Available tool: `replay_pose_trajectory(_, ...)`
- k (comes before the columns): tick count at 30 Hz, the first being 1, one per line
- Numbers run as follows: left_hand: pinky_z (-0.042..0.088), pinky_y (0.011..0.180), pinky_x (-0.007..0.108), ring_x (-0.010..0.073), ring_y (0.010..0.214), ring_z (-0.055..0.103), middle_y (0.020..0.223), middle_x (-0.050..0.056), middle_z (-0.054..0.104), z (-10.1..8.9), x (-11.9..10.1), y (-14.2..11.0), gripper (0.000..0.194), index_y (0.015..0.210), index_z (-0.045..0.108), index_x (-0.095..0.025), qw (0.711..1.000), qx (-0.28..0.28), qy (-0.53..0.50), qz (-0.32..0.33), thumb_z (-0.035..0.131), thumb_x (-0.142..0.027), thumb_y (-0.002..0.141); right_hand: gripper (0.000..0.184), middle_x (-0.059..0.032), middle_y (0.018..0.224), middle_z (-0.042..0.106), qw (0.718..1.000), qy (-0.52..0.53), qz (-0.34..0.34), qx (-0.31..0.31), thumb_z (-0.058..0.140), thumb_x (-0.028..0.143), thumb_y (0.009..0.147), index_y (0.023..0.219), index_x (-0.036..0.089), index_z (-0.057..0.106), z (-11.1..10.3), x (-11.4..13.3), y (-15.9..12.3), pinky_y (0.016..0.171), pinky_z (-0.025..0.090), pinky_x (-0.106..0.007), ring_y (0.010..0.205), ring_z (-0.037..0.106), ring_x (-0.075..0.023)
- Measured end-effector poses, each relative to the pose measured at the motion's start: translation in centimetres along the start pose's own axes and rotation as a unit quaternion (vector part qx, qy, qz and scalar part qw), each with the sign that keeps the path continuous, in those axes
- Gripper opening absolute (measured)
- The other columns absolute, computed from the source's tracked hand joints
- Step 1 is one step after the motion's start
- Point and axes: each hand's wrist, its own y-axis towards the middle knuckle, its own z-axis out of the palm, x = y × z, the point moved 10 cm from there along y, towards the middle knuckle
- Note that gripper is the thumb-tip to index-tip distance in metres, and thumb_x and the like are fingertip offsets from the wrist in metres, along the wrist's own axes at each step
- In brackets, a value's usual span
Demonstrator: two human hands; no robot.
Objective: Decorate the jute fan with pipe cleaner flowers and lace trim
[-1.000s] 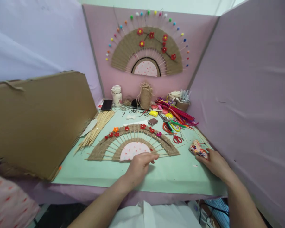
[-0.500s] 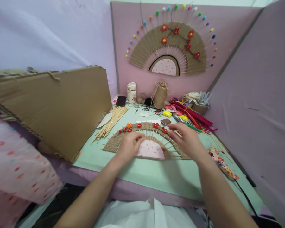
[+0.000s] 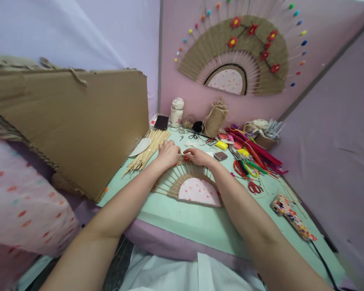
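Note:
A half-round fan (image 3: 198,191) of woven twine on thin sticks, with a pink dotted centre, lies on the table. At its far rim my left hand (image 3: 169,154) has its fingers curled over the edge, the fingertips partly out of sight. Close beside it, my right hand (image 3: 197,157) pinches the same rim from the other side. A small red flower (image 3: 186,159) shows on the rim between the two hands. Most of the rim's other flowers are covered by my hands and forearms. To the right lies a hot glue gun (image 3: 291,218) with a flower pattern and a black cord.
Red-handled scissors (image 3: 254,186) lie near pliers and a heap of pipe cleaners (image 3: 255,149). A bundle of sticks (image 3: 150,148) is left, beside a large cardboard sheet (image 3: 69,121). A twine spool (image 3: 216,118) and a white bottle (image 3: 177,113) stand behind. A finished-looking fan (image 3: 261,48) hangs above.
My right hand let go of the glue gun on the right and came over to the fan. Both hands then moved to its far rim. The view swung right.

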Motion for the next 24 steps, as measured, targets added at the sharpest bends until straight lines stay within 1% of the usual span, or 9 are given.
replay_pose_trajectory(3,0.030,0.093,0.046,0.0314,0.111,0.041,0.108,0.013,0.056,1.0,-0.2,0.6,0.024,0.094,0.073,-0.023,1.000,0.016,0.001,0.012,0.055,-0.026,0.080,0.022,-0.0035,0.079,0.068,1.000,0.005,0.001,0.006,0.054,0.022,0.086,0.102,0.015,0.068,0.2,-0.2,-0.2,0.070,0.042,-0.023,0.067,0.057,-0.0119)
replay_pose_trajectory(6,0.030,0.091,0.046,0.0314,0.110,0.040,0.108,0.013,0.056,1.4,-0.5,0.6,0.024,0.092,0.073,-0.021,0.999,0.021,-0.002,0.029,0.054,-0.028,0.080,0.018,0.0004,0.067,0.062,1.000,0.005,0.012,-0.006,0.057,0.021,0.083,0.095,0.015,0.069,0.2,-0.6,-0.2,0.063,0.039,-0.022,0.058,0.050,-0.0101)
replay_pose_trajectory(9,0.030,0.090,0.046,0.0318,0.110,0.039,0.109,0.014,0.056,1.6,-0.7,0.4,0.023,0.089,0.074,-0.020,0.999,0.021,-0.007,0.033,0.054,-0.028,0.080,0.015,0.0007,0.066,0.062,0.999,0.024,0.019,-0.016,0.057,0.019,0.081,0.089,0.015,0.068,0.5,-0.9,-0.1,0.060,0.038,-0.021,0.058,0.050,-0.0101)
replay_pose_trajectory(12,0.029,0.088,0.046,0.0323,0.111,0.039,0.109,0.015,0.056,1.8,-0.7,0.4,0.024,0.087,0.074,-0.019,0.999,0.017,-0.006,0.031,0.051,-0.026,0.082,0.014,-0.0005,0.071,0.066,0.997,0.066,0.020,-0.015,0.054,0.013,0.078,0.082,0.015,0.067,0.8,-1.2,-0.1,0.061,0.039,-0.021,0.062,0.054,-0.0104)
replay_pose_trajectory(15,0.030,0.086,0.046,0.0322,0.110,0.039,0.109,0.015,0.056,2.0,-0.8,0.5,0.025,0.086,0.074,-0.019,0.999,0.015,0.000,0.035,0.050,-0.022,0.082,0.013,-0.0004,0.069,0.066,0.995,0.100,0.018,-0.017,0.054,0.010,0.076,0.077,0.015,0.066,1.0,-1.6,0.0,0.062,0.041,-0.020,0.063,0.056,-0.0105)
replay_pose_trajectory(24,0.029,0.087,0.045,0.0318,0.109,0.040,0.107,0.015,0.056,2.2,-0.7,0.6,0.024,0.084,0.074,-0.018,0.999,0.007,-0.007,0.032,0.050,-0.019,0.082,0.009,-0.0005,0.069,0.068,0.993,0.106,0.028,-0.037,0.058,0.012,0.074,0.076,0.015,0.067,1.0,-2.6,0.2,0.059,0.043,-0.019,0.062,0.057,-0.0109)
